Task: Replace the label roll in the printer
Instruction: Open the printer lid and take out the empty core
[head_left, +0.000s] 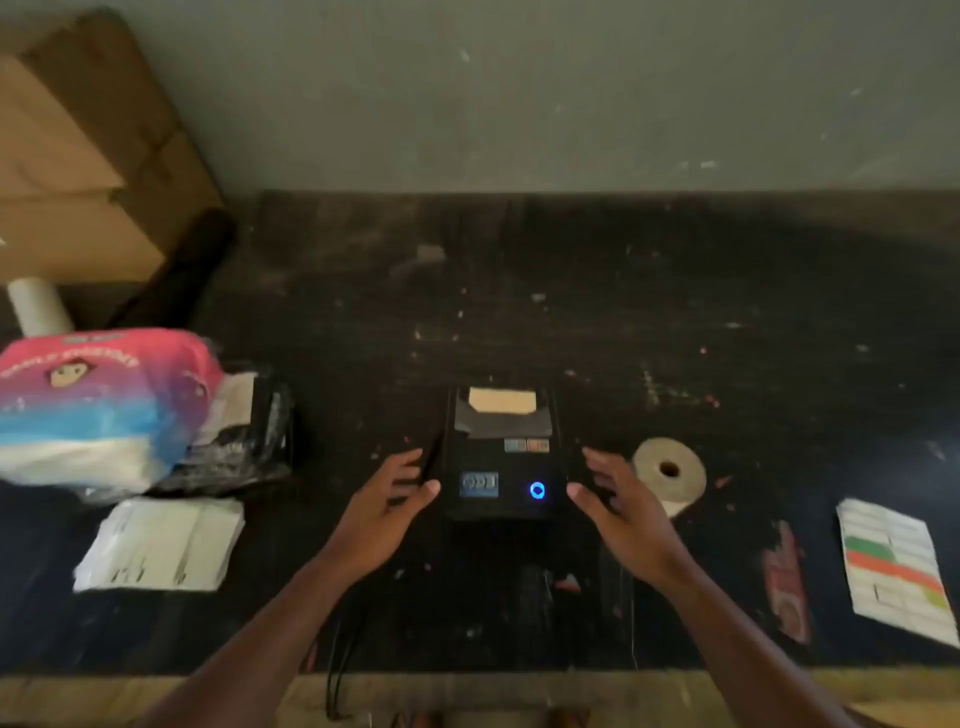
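- The small black box-shaped label printer (501, 457) is sitting at the centre of the frame on the dark scuffed surface (675, 312), with a blue ring light (537, 490) glowing on its lower right.
- You are holding your left hand (387, 512) just beside the printer's left side, fingers (410, 462) spread apart and gripping nothing.
- You are holding your right hand (621, 512) just beside its right side, fingers apart too, likewise empty.
- The pale paper label roll (670, 470) with a hollow core is lying right of the printer, partly behind your right hand.
- A pink, blue and white plastic bag (98, 410) is resting at the left edge.
- A white sheet with green and orange stripes (896, 569) is lying at the lower right.
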